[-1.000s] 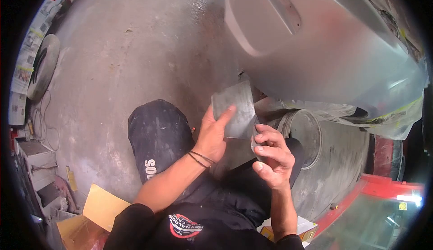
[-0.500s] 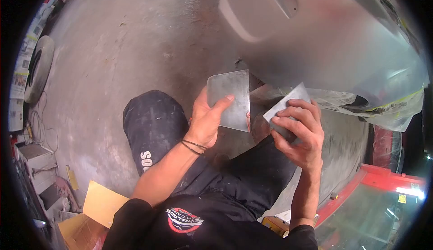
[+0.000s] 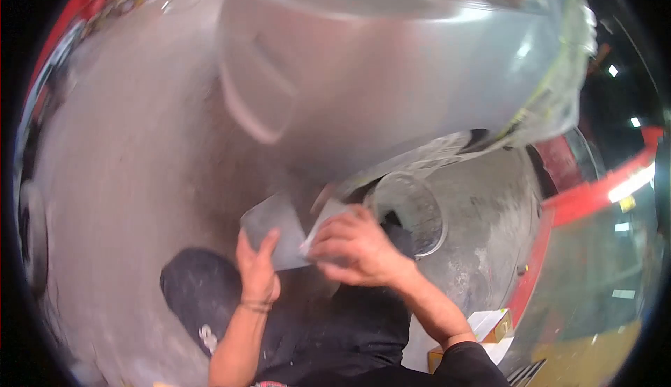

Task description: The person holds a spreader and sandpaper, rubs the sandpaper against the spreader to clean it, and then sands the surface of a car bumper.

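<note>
My left hand grips a flat grey plate by its near edge, thumb lying across the top face. Closed around a smaller, thin grey rectangular piece is my right hand, its fingers bent over it. That piece overlaps the plate's right edge in this view, and motion smears both. Just beyond the hands is a car bumper, grey and primed-looking, with a faint reddish patch.
A round clear bucket stands on the concrete floor right of my hands. Masking plastic hangs along the bumper's right side. At lower right are a small box and a red-framed glass panel.
The right hand has brought its grey piece left against the plate, where before they were apart. The view has swung right, bringing the bumper nearer centre and the bucket into plain sight.
</note>
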`<state>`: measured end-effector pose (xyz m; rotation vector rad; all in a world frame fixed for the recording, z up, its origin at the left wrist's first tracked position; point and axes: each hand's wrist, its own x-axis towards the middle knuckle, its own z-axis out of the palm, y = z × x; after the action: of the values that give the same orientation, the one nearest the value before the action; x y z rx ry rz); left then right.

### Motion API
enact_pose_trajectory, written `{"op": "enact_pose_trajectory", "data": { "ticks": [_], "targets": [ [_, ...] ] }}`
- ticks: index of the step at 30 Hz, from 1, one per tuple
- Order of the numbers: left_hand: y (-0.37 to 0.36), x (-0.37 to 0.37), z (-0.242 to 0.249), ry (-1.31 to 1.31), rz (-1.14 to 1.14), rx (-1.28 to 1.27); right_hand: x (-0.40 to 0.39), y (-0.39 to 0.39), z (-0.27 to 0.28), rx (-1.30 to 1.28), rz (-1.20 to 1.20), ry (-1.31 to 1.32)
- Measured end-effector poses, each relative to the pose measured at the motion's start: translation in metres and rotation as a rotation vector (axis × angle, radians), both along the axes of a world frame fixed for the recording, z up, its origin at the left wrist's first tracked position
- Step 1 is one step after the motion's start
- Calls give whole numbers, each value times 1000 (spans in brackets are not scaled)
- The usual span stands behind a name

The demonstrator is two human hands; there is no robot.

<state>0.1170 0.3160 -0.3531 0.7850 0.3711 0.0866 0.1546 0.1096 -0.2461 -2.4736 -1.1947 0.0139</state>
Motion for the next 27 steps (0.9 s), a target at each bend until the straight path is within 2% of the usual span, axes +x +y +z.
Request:
{"op": "enact_pose_trajectory", "data": {
  "ticks": [2, 4, 7, 10, 11, 12, 14, 18, 22, 23, 27],
  "targets": [
    [2, 3, 2, 5, 6, -72, -5, -1, -9, 330, 22, 205],
    [4, 5, -3, 35, 29, -162, -24, 6, -25, 672, 4, 577],
    [8, 4, -1, 90, -51, -264, -33, 5, -36, 581, 10, 465],
    [13, 3, -1, 48, -120, -262, -18, -21, -42, 406, -96, 301],
    [15, 4, 1, 50, -84, -261, -13, -30, -40, 215, -141, 112],
    [13, 4, 2, 25, -64, -127, -10, -35, -37, 79, -213, -51],
    [8, 5, 3, -24, -9, 135, -6, -37, -29, 244, -230, 50],
    [2, -3, 12, -196, -190, 657, -5, -18, -20, 181, -216, -97],
    [1, -6, 15, -169, -95, 728, -22, -2, -40, 99, -113, -42],
    [4, -4, 11, -168, -55, 707, -26, -1, -42, 89, -92, -23],
    [11, 5, 22, -117, 189, 227, -27, -8, -49, 64, -63, 70]
  ]
}}
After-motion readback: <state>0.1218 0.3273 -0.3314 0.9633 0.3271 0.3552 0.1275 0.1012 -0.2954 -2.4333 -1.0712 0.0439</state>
